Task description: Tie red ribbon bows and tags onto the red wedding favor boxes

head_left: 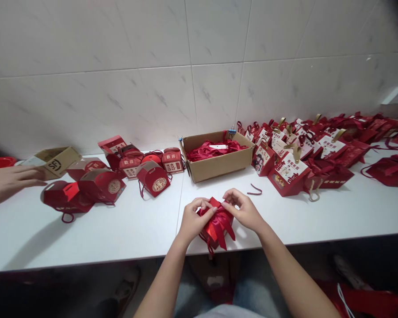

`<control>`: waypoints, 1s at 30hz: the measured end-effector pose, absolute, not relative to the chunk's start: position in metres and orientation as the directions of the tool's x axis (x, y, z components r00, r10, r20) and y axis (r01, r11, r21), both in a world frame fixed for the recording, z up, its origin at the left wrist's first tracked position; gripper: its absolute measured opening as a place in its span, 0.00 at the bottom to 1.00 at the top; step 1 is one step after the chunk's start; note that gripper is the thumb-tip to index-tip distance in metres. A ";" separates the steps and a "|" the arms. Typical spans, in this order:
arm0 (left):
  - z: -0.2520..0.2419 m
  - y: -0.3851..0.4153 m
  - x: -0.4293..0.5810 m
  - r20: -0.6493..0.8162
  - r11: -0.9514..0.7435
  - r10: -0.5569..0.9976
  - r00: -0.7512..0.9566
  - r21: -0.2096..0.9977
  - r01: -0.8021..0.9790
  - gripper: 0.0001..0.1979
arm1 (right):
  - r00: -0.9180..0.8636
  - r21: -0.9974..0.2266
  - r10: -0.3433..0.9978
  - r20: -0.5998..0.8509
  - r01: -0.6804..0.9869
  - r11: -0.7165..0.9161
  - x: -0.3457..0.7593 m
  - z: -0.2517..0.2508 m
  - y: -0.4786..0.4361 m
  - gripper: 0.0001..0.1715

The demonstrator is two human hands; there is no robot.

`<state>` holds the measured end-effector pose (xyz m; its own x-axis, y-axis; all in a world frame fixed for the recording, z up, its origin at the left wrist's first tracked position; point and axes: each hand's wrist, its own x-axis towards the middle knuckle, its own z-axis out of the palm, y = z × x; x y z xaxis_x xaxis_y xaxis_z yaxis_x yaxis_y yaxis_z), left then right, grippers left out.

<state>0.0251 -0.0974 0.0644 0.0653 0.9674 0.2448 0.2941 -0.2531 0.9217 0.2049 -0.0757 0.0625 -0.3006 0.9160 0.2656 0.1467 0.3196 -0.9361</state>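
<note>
A small red gift box stands at the table's front edge, with a shiny dark red ribbon bunched over its top. My left hand is at the upper left of the box, thumb and fingers pinched on the ribbon. On the right side, my right hand pinches another part of that ribbon near the top. Ribbon tails hang down the front of the box, beside a dark red cord. The exact spot between the fingertips is small and partly hidden.
Behind my hands sits a cardboard box of red ribbons. Many red gift boxes crowd the right; several more stand left. Another person's hand reaches in at far left beside an open carton. A cord piece lies right.
</note>
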 end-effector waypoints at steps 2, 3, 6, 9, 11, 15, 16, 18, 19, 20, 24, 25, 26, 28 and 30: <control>0.064 -0.098 0.024 0.237 -0.246 0.969 0.066 0.924 0.294 0.18 | -0.272 -0.946 0.927 0.260 0.120 0.300 0.205 0.059 -0.074 0.06; 0.064 -0.098 0.024 0.235 -0.244 0.970 0.067 0.924 0.294 0.18 | -0.265 -0.950 0.930 0.255 0.112 0.292 0.205 0.058 -0.073 0.06; 0.063 -0.098 0.023 0.226 -0.236 0.972 0.068 0.925 0.298 0.17 | -0.255 -0.956 0.937 0.239 0.106 0.272 0.206 0.056 -0.072 0.07; 0.062 -0.098 0.023 0.214 -0.225 0.974 0.071 0.926 0.303 0.15 | -0.242 -0.964 0.944 0.223 0.087 0.251 0.207 0.054 -0.072 0.08; 0.061 -0.098 0.023 0.217 -0.230 0.973 0.079 0.925 0.301 0.17 | -0.227 -0.970 0.951 0.211 0.071 0.232 0.208 0.053 -0.072 0.08; 0.061 -0.098 0.023 0.218 -0.234 0.972 0.087 0.926 0.296 0.18 | -0.179 -0.977 0.963 0.201 0.035 0.210 0.210 0.050 -0.071 0.10; 0.061 -0.098 0.023 0.216 -0.232 0.973 0.088 0.926 0.297 0.18 | -0.168 -0.977 0.965 0.203 0.026 0.210 0.210 0.049 -0.070 0.11; 0.059 -0.098 0.022 0.211 -0.230 0.973 0.095 0.925 0.302 0.18 | -0.144 -0.977 0.967 0.209 0.019 0.214 0.210 0.047 -0.070 0.12; 0.059 -0.098 0.022 0.210 -0.231 0.972 0.101 0.924 0.306 0.18 | -0.128 -0.976 0.968 0.214 0.019 0.219 0.210 0.046 -0.070 0.12; 0.058 -0.097 0.021 0.210 -0.233 0.972 0.107 0.922 0.309 0.18 | -0.111 -0.974 0.969 0.221 0.017 0.224 0.209 0.046 -0.070 0.12; 0.057 -0.097 0.021 0.211 -0.236 0.971 0.112 0.918 0.317 0.19 | -0.048 -0.974 0.973 0.225 -0.012 0.224 0.204 0.044 -0.070 0.13; 0.057 -0.097 0.021 0.210 -0.235 0.971 0.111 0.918 0.320 0.20 | -0.033 -0.976 0.975 0.219 -0.022 0.219 0.203 0.043 -0.070 0.14; 0.058 -0.097 0.021 0.209 -0.234 0.972 0.111 0.917 0.323 0.20 | -0.018 -0.976 0.977 0.214 -0.032 0.214 0.202 0.043 -0.070 0.14; 0.058 -0.096 0.022 0.204 -0.229 0.973 0.110 0.916 0.329 0.20 | 0.011 -0.976 0.977 0.212 -0.046 0.212 0.199 0.042 -0.070 0.15; 0.058 -0.096 0.022 0.202 -0.228 0.973 0.111 0.916 0.330 0.20 | 0.038 -0.974 0.975 0.218 -0.054 0.220 0.197 0.041 -0.070 0.15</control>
<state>0.0225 -0.0961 0.0582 0.1114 0.9730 0.2019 0.3298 -0.2279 0.9161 0.1973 -0.0696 0.0411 0.0377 0.9752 0.2183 -0.0544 0.2201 -0.9740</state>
